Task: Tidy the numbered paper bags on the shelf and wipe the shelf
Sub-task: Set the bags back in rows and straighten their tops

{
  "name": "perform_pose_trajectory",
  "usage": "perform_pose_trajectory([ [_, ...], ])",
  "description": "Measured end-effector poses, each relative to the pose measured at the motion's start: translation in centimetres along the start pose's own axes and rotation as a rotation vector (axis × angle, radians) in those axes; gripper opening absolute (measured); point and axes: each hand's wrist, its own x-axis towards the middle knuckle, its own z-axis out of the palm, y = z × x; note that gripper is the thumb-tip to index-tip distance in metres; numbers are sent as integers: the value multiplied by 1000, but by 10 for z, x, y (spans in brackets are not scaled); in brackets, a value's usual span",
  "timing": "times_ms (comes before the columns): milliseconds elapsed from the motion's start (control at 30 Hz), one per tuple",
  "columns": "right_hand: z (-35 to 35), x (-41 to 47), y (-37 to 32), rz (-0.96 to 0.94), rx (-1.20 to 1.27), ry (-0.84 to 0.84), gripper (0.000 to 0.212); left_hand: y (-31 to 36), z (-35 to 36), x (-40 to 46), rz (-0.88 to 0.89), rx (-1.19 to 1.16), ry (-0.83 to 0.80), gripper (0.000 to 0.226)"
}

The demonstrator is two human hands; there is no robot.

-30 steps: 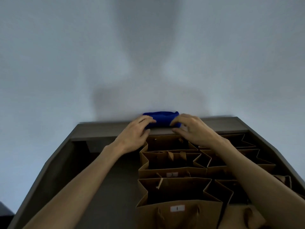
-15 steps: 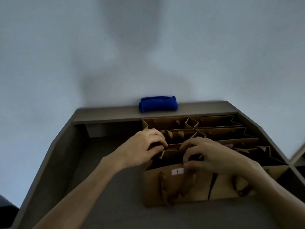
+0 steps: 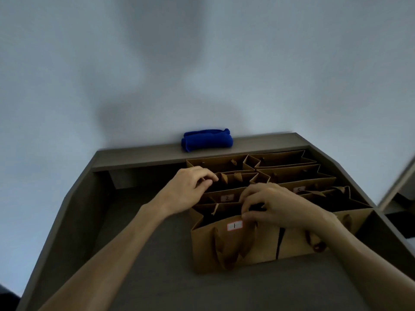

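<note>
Several brown paper bags stand in two rows on the grey shelf (image 3: 143, 254). The front bag (image 3: 226, 248) bears a white label "1"; behind it is the bag labelled "2" (image 3: 226, 197). My right hand (image 3: 276, 205) pinches the top front rim of bag 1 just right of its label. My left hand (image 3: 188, 189) rests with curled fingers on the upper left edge of bag 2; whether it grips the paper is unclear. A folded blue cloth (image 3: 207, 140) lies on the top ledge against the wall, apart from both hands.
More bags fill the right row (image 3: 292, 176), one with a label partly hidden behind my right hand. The shelf's left side wall (image 3: 67, 209) slopes up. A pale wall stands behind. A mirror or door edge (image 3: 399, 182) shows at far right.
Both hands left the blue cloth on the ledge and came down to the front bags. My right hand now holds the rim of bag 1; the view has tilted.
</note>
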Motion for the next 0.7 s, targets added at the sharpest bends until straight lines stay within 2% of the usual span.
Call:
perform_pose_trajectory([
  [133,10,-26,-9,-14,21,90,27,13,22,0,-59,-118,114,23],
  [233,5,-31,-13,-21,39,80,29,20,43,-1,-109,-73,121,28],
  [367,-10,-12,-7,15,170,151,23,18,52,-8,-183,11,64,41],
  [467,-16,18,11,97,144,233,19,15,50,-10,-199,-1,63,42],
  [600,-15,54,25,128,20,57,18,14,49,-10,-143,30,84,38],
  [700,-21,73,31,180,-14,1,18,11,48,-10,-109,120,129,38],
])
